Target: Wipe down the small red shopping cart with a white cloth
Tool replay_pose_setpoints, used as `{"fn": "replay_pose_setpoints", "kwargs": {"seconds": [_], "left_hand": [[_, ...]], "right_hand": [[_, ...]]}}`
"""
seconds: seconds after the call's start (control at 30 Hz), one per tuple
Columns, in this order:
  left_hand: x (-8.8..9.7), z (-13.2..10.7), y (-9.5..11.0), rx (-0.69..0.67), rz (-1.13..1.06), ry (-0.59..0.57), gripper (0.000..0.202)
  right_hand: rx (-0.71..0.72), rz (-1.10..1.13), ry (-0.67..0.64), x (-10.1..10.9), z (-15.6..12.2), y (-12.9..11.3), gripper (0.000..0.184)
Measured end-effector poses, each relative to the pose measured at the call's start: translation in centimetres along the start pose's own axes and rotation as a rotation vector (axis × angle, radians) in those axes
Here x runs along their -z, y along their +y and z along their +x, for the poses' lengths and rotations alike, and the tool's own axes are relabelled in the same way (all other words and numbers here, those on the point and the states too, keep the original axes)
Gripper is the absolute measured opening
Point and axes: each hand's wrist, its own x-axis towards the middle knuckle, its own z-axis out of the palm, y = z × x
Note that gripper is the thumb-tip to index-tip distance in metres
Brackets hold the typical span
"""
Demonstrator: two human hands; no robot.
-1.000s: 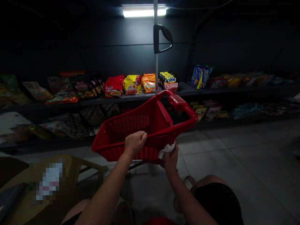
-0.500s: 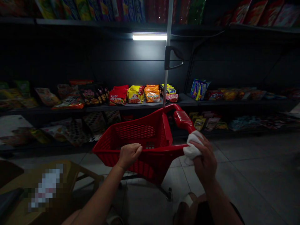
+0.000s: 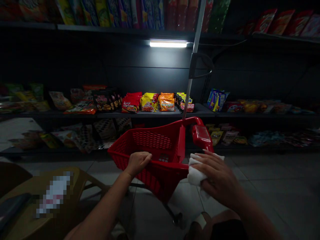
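- The red basket [image 3: 150, 143] of a shopping cart stands in front of the person, with perforated walls and its open top facing up; low inside it shows a small patch of pale squares, and whether these are floor seen through openings or something lying there I cannot tell.
- The left hand [image 3: 137, 163] has its fingers clenched over the basket's near rim.
- The right hand [image 3: 220, 180] grasps a bunched white cloth [image 3: 197, 175], its fingers spread over the top and the cloth against the near end of the red handle [image 3: 202, 133].
- A metal pole [image 3: 196, 36] with a black loop grip [image 3: 192, 66] rises, tilted, from the basket's far rear corner.
- Beyond the basket, the middle shelf [image 3: 202, 110] bears neat rows: red packets [image 3: 130, 104], yellow packets [image 3: 148, 103], orange packets [image 3: 167, 102] and black-and-yellow packets [image 3: 180, 97], the last partly behind the pole.
- Blue-and-yellow packets [image 3: 217, 100] lean together further right on the shelving.
- The upper shelf [image 3: 100, 29] carries upright bright packs; a lit tube lamp [image 3: 168, 43] sits beneath.
- The lower shelf holds more bags, dim and hard to make out.
- At lower left, a yellowish stool [image 3: 75, 180] bears a dark flat object [image 3: 15, 206] and a pixelated patch [image 3: 53, 196].
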Motion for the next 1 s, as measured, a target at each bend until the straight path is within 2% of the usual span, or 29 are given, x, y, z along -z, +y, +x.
{"fn": "replay_pose_setpoints", "kwargs": {"seconds": [0.1,0.2,0.23,0.3,0.37,0.4,0.47,0.5,0.57,0.63,0.7,0.77,0.83,0.93,1.0], "left_hand": [[0.4,0.5,-0.8,-0.006,-0.014,-0.035,0.047],[1.0,1.0,-0.2,-0.034,-0.03,-0.066,0.045],[1.3,1.1,0.6,-0.04,-0.037,-0.063,0.043],[1.7,0.9,3.0,-0.035,-0.065,-0.028,0.041],[1.9,0.6,6.2,0.018,-0.2,0.059,0.04],[1.9,0.4,7.7,-0.001,-0.247,0.052,0.04],[1.4,0.1,10.0,-0.007,-0.222,0.052,0.036],[1.0,0.0,10.7,0.002,-0.19,0.085,0.036],[0.1,0.1,11.1,0.008,-0.136,0.15,0.035],[-0.5,0.2,10.7,0.013,-0.124,0.209,0.033],[-0.9,0.4,10.1,0.02,-0.144,0.25,0.031],[-1.0,0.5,9.8,0.022,-0.172,0.275,0.029],[-0.8,0.4,9.8,0.019,-0.194,0.28,0.028],[-0.6,0.0,9.9,0.019,-0.207,0.282,0.027],[-0.4,-0.4,10.0,0.019,-0.211,0.279,0.027]], "right_hand": [[0.048,0.032,0.045,0.2,0.4,2.2,0.035],[-0.035,0.072,0.154,0.3,0.7,4.2,0.03],[-0.05,0.064,0.163,0.3,0.7,3.9,0.031],[-0.038,0.008,0.096,-0.1,0.7,1.9,0.031],[0.046,-0.059,-0.003,-0.5,0.6,-0.7,0.031],[0.094,-0.076,-0.041,-0.7,0.7,-1.7,0.03],[0.161,-0.056,-0.082,-0.6,1.2,-2.4,0.026],[0.159,-0.023,-0.096,-0.4,1.6,-2.0,0.026],[0.081,0.073,-0.145,0.3,2.8,0.1,0.029],[-0.007,0.162,-0.217,1.1,4.5,3.0,0.032],[-0.031,0.183,-0.305,1.8,6.5,5.8,0.034],[-0.004,0.122,-0.344,2.1,8.7,8.3,0.033],[0.0,0.029,-0.321,2.1,10.6,10.3,0.03],[-0.166,-0.108,-0.249,1.8,12.3,12.5,0.028],[-0.299,-0.216,-0.251,1.5,12.8,13.0,0.028]]}}
